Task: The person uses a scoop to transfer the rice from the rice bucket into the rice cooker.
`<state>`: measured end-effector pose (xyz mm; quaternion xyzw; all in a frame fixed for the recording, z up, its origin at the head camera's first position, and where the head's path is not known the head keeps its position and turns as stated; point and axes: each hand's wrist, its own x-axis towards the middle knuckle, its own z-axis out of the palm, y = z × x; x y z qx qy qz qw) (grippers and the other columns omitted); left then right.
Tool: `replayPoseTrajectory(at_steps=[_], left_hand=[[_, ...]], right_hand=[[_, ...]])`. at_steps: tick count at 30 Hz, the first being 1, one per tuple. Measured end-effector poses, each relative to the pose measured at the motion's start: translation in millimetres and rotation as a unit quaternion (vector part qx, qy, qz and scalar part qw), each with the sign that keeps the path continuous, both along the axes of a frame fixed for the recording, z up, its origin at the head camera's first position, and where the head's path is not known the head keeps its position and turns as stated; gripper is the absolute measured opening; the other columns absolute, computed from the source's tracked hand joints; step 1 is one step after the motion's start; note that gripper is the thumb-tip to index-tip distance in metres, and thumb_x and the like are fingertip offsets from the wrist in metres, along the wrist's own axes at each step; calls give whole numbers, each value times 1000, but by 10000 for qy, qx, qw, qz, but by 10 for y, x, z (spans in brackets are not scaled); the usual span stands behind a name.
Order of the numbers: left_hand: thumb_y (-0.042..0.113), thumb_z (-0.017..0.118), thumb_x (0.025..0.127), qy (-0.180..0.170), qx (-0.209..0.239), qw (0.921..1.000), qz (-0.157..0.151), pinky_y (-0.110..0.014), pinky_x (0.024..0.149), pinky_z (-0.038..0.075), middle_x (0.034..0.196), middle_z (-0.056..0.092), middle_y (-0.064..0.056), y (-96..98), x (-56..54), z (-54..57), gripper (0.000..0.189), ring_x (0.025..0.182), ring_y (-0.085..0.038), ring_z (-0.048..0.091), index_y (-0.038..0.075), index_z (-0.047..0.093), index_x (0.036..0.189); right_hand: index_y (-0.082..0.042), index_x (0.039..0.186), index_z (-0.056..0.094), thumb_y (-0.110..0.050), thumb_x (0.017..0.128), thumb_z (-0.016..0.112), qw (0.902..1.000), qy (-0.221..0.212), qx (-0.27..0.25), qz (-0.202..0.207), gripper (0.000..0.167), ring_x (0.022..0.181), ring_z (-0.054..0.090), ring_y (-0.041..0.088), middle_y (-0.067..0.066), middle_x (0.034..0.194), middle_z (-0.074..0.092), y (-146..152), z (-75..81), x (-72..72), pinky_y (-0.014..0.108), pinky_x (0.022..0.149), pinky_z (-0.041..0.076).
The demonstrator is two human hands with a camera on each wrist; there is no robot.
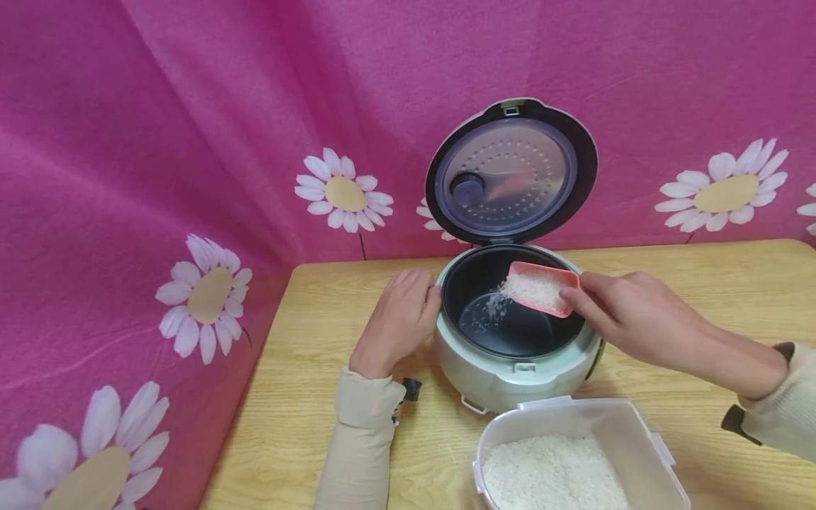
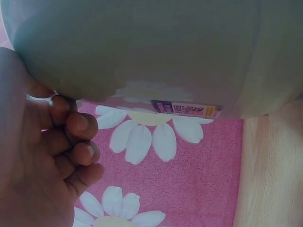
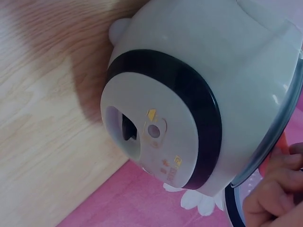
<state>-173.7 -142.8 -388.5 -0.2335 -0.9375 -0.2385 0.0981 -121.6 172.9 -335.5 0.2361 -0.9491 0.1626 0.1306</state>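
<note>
A pale rice cooker (image 1: 503,386) stands with its lid (image 1: 535,152) raised and a dark inner pot (image 1: 529,343) inside. My left hand (image 1: 398,319) holds the cooker's left rim; in the left wrist view its fingers (image 2: 83,125) are curled, with thumb and forefinger at the cooker's wall (image 2: 165,52). Over the pot, my right hand (image 1: 650,322) pinches the end of a small pink scoop (image 1: 545,268). White rice (image 1: 532,289) fills the scoop, which tips left. Loose grains (image 1: 494,306) fall from its edge into the pot.
Near the front stands a translucent plastic container (image 1: 637,439) holding more rice (image 1: 551,471). Everything rests on a wooden table (image 1: 306,354). A magenta cloth (image 1: 382,85) with daisies hangs behind and to the left. The right wrist view shows the cooker's control panel (image 3: 177,118).
</note>
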Motion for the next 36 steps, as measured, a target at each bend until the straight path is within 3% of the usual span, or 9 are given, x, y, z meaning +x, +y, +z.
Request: replayPoseTrajectory(at_steps=[4, 10, 18, 28, 30, 32, 33, 36], left_hand=[[29, 49, 105, 40, 44, 10000, -20, -31, 83, 44, 83, 49, 0, -1, 2, -3, 17, 88, -15, 47, 15, 54, 96], [29, 48, 105, 22, 35, 10000, -20, -31, 82, 43, 81, 48, 0, 6, 9, -7, 18, 87, -16, 47, 15, 54, 94], [28, 49, 104, 21, 59, 10000, -24, -31, 81, 44, 82, 49, 0, 7, 1, -6, 17, 87, -15, 47, 15, 55, 95], [26, 48, 105, 16, 123, 9999, -21, -32, 83, 45, 83, 49, 0, 6, 9, -20, 17, 87, -16, 47, 15, 54, 94], [26, 48, 105, 43, 133, 9999, -26, -32, 83, 44, 82, 49, 0, 6, 8, -23, 17, 86, -16, 47, 14, 54, 93], [25, 47, 105, 89, 131, 9999, -43, -32, 83, 44, 82, 49, -1, 7, 5, -24, 19, 86, -17, 47, 14, 54, 92], [25, 47, 105, 106, 129, 9998, -52, -32, 83, 44, 82, 49, -1, 7, 3, -25, 19, 86, -17, 47, 14, 53, 91], [24, 46, 105, 127, 129, 9998, -85, -33, 83, 43, 81, 48, -2, 13, -1, -22, 19, 85, -17, 47, 13, 53, 91]], right_hand=[[-18, 80, 61, -22, 96, 70, 9998, 186, 87, -12, 19, 53, 35, 5, -10, 57, 39, 0, -16, -6, 23, 52, 28], [-16, 79, 59, -20, 93, 74, 9964, 796, 231, 154, 21, 52, 34, 5, -11, 58, 42, -5, -33, -13, 24, 49, 27], [-15, 77, 54, -30, 102, 64, 9889, 1436, 313, 206, 31, 49, 31, 6, -9, 58, 36, 11, -63, -31, 26, 44, 23], [-13, 86, 57, -15, 84, 79, 9865, 1577, 328, 289, 22, 52, 36, 9, -5, 62, 43, 42, -30, -12, 26, 44, 25], [-12, 89, 61, -14, 81, 82, 9861, 1591, 314, 358, 22, 55, 43, 11, -3, 66, 50, 52, -29, -15, 29, 44, 30], [-11, 93, 65, -14, 83, 82, 9853, 1613, 271, 485, 20, 61, 52, 15, 0, 71, 58, 63, -30, -16, 34, 46, 40], [-10, 95, 67, -20, 89, 78, 9847, 1637, 242, 547, 16, 64, 55, 17, 1, 74, 61, 70, -33, -16, 36, 49, 43], [-8, 99, 69, -38, 104, 58, 9818, 1737, 162, 755, 32, 71, 60, 21, 3, 79, 65, 88, -41, -5, 41, 58, 51]])
